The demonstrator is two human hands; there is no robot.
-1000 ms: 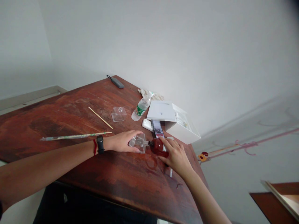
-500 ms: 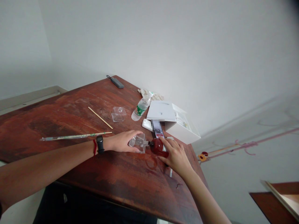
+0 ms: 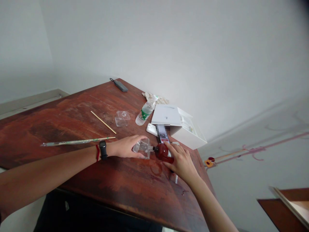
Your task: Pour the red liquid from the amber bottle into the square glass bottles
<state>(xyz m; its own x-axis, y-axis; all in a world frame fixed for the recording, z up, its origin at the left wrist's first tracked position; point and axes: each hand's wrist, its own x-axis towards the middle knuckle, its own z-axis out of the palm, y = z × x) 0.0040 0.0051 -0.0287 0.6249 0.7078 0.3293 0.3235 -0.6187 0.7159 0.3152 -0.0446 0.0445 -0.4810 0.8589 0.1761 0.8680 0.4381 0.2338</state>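
L hand [image 3: 125,149] lies on the table [image 3: 72,119], fingers curled over a small clear square bottle [image 3: 142,148] and gripping it. The bottle lies on its side w/ its neck pointing R. Black watch [image 3: 103,149] and a red band on that wrist.

R hand [image 3: 182,162] has its fingertips pressed on a round dark-red bottle [image 3: 162,152]. We read that as a hold from above and behind. Palm is off the wood, thumb hidden. Red bottle also on its side, neck pointing L.

The two necks meet, touching or joined through a short dark nozzle; we can't tell which. Both bottles sit near the table's R edge, just in front of a phone-like item [image 3: 164,138].

Step in hand, as we judge it: mouth-to-mouth coupling of the two bottles, each hand pinning its own. No liquid level readable in the clear one.

Any move from here calls for necks in line, even pressure from both sides and no roll on the round bottle. The R edge is close.

Around:
- white box [image 3: 178,124], lid open, behind the hands
- water bottle [image 3: 146,111] lying beside it
- crumpled cloth [image 3: 151,95] further back
- clear square cap [image 3: 122,118] and wooden stick [image 3: 103,122], well apart to the L
- long thin rod [image 3: 77,141] beside the L forearm
- dark gadget [image 3: 119,85] at the far corner
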